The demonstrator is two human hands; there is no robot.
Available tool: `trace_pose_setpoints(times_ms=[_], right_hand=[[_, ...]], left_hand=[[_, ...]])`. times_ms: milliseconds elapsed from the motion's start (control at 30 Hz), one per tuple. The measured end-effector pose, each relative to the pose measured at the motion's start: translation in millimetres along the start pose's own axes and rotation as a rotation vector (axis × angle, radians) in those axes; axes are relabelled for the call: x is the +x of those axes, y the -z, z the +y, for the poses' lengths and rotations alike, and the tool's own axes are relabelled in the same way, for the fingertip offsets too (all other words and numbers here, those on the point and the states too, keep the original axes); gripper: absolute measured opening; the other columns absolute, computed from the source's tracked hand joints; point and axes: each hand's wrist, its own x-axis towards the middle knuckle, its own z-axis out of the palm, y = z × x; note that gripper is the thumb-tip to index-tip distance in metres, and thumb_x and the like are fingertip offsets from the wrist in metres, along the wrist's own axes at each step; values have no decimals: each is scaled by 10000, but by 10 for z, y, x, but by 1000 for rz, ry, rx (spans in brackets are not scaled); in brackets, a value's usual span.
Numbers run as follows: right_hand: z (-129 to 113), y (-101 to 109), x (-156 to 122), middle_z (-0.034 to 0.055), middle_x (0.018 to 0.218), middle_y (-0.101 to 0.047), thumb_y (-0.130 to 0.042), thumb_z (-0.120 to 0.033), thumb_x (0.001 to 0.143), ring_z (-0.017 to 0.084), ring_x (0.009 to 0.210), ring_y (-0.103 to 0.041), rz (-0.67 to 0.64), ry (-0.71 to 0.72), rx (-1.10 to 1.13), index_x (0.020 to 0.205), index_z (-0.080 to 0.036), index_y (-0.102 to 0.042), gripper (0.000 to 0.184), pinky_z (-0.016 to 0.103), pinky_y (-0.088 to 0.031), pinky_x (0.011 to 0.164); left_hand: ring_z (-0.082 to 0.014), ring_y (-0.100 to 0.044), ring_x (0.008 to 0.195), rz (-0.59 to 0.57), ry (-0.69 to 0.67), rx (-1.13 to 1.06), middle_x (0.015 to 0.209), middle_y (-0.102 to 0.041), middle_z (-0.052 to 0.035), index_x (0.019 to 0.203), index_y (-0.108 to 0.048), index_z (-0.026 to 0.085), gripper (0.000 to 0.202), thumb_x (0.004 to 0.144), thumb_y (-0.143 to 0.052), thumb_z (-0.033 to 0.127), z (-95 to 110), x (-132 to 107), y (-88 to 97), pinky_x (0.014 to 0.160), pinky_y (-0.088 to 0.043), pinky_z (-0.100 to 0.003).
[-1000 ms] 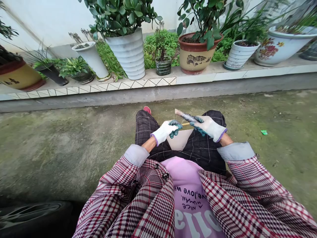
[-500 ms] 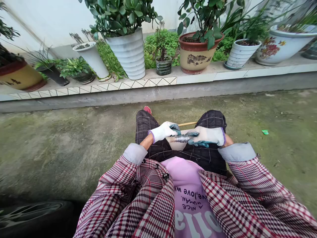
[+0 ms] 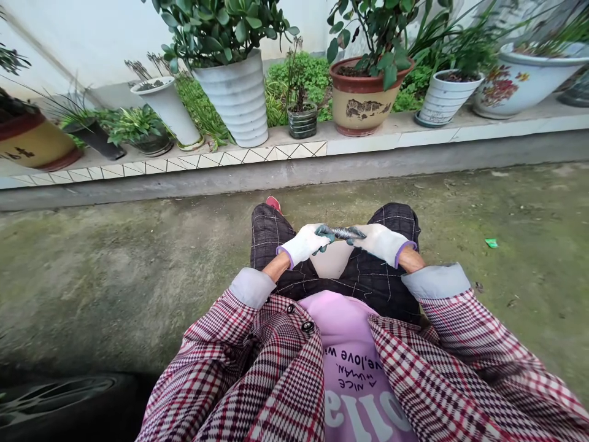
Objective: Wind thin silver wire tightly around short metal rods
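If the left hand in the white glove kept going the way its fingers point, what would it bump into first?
The left hand points right along the grey wire-wrapped stick it grips. It would probably first meet the white-gloved right hand holding the stick's other end, though depth is hard to judge.

White wall; tiled ledge with potted plants; mossy concrete floor.

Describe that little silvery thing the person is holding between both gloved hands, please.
The silvery stick is a short, slim rod that looks wrapped in shiny grey wire or tape. It lies about level above the person's lap, between the knees. The left hand grips one end and the right hand the other, so only its middle shows between the dark-coated glove fingers. Its ends are hidden.
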Motion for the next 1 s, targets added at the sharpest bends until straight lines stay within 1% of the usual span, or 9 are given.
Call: trace_pose_setpoints(times_ms=[67,167,300,467,600,700,833,933,1000], right_hand=[[22,21,38,73,863,-693,-591,-381,898,179,751,-619,51,-35,30,972,-161,-665,244,277,-460,679],[21,66,26,53,838,-690,-590,-357,866,165,719,-599,147,-57,170,983,-161,-663,239,260,-428,643],[-38,94,-35,-4,651,-598,-616,-393,834,117,549,-502,166,-95,384,923,-162,-654,251,236,-376,501],[-99,86,-85,-21,598,-540,-684,-465,796,76,408,-421,60,-109,864,874,-155,-599,331,220,-346,343],[-118,124,-141,-14,607,-550,-733,-530,747,69,393,-431,-92,-45,1066,845,-156,-572,419,206,-366,312],[-136,161,-180,-7,588,-556,-738,-540,714,81,381,-439,-257,-39,1014,779,-171,-551,419,211,-360,303],[-175,135,-199,4,579,-599,-740,-435,707,93,384,-462,-422,-14,836,817,-166,-628,311,205,-347,324],[-190,48,-178,-6,601,-616,-698,-314,749,83,440,-479,-450,85,633,843,-170,-684,174,194,-356,382],[-179,-14,-156,0,631,-638,-717,-257,746,100,513,-531,-366,85,530,803,-180,-705,97,201,-402,442]], left_hand=[[-58,-436,443,7,5,-120,551,-527,39,863,-636,129,124,770,-566,174,29,-10,-18,403,-310,-169],[-56,-451,439,-11,9,-220,542,-532,36,848,-636,127,90,791,-588,177,52,-18,-31,397,-325,-164],[-55,-473,444,-43,-3,-285,539,-540,36,822,-635,126,71,799,-615,190,55,-25,-29,401,-341,-164],[-56,-495,451,-74,-23,-357,560,-580,27,847,-646,122,93,775,-632,180,7,-14,-18,446,-394,-179],[-62,-504,482,-99,-78,-382,577,-593,13,832,-660,108,114,758,-632,190,-87,39,-18,506,-420,-198],[-65,-490,511,-80,-95,-290,578,-582,1,738,-656,91,101,717,-648,190,-145,85,14,520,-394,-200],[-95,-533,620,-124,-178,-108,663,-626,-15,731,-681,90,128,668,-649,197,-148,94,107,593,-415,-208],[-112,-547,657,-166,-192,110,702,-654,-5,766,-715,109,172,666,-627,219,-130,73,142,627,-429,-211],[-114,-532,639,-188,-182,222,676,-643,5,768,-723,119,187,677,-605,233,-127,63,135,592,-411,-207]])
